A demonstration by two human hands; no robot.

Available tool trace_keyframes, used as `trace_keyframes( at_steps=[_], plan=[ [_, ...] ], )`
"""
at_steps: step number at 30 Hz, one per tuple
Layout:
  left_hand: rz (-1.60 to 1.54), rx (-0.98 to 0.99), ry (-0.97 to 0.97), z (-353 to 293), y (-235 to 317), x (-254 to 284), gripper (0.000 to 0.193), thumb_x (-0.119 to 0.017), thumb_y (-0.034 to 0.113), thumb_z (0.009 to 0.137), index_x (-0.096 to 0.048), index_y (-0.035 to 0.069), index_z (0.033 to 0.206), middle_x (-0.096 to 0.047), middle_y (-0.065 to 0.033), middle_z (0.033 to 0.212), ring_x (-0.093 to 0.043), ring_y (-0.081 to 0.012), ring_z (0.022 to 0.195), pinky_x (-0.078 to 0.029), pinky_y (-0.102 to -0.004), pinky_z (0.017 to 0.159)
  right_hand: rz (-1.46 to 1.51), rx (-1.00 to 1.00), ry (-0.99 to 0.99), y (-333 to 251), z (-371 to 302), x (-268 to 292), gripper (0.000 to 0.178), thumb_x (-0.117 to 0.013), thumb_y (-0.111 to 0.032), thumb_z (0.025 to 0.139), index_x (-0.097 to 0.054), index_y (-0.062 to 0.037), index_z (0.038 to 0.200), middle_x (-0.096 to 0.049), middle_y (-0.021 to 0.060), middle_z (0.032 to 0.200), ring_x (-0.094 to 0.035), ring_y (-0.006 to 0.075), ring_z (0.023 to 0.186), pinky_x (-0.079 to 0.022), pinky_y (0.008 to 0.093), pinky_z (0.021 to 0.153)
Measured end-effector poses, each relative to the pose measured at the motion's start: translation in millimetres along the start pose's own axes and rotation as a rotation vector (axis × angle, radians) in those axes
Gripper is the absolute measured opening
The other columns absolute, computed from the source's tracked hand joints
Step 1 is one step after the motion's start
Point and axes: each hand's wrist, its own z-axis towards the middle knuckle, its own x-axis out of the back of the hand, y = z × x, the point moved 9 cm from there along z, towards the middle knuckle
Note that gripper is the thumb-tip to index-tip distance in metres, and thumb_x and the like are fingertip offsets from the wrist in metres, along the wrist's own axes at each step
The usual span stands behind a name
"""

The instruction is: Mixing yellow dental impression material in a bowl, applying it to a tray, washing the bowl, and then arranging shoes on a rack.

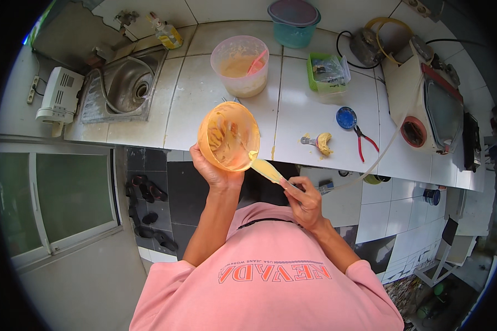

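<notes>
My left hand is closed round the lower side of an orange bowl. The bowl is tilted, with its mouth facing up and toward me, and yellowish paste is smeared over its inner wall. In my right hand I grip the handle of a pale yellow spatula. The spatula's tip meets the bowl's right rim, where a small lump of yellow paste sits. Both hands are in front of the counter's near edge, with the bowl partly over the tiles.
On the white tiled counter stand a pink-tinted bucket with batter, a teal lidded tub and a green basket. Rightward lie a dough-covered scoop, a blue lid, red-handled pliers and an appliance. A sink is at left.
</notes>
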Motion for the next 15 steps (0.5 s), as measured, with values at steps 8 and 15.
trace_keyframes(
  at_steps=[8, 15],
  plan=[
    [0.294, -0.067, -0.298, 11.7, 49.9, -25.9, 0.044, -0.038, 0.036, 0.090, -0.051, 0.005, 0.119, -0.053, -0.0166, 0.129, -0.050, -0.0287, 0.121, -0.041, -0.0417, 0.103, -0.094, -0.196, -0.048, -12.5, 47.0, 2.4, 0.034, -0.059, 0.003, 0.084, -0.065, -0.0024, 0.118, -0.066, 0.0127, 0.078, -0.065, 0.0202, 0.066, -0.049, 0.0279, 0.059],
    [0.433, -0.050, -0.392, 15.8, 44.0, -22.2, 0.044, -0.037, 0.038, 0.090, -0.042, 0.007, 0.121, -0.048, -0.0213, 0.132, -0.050, -0.0283, 0.121, -0.043, -0.0395, 0.102, 0.719, -0.915, -0.317, 15.4, 4.1, -82.5, 0.027, -0.056, -0.008, 0.092, -0.066, 0.0003, 0.115, -0.062, 0.0026, 0.067, -0.043, 0.0036, 0.048, -0.036, 0.0219, 0.044]
  ],
)
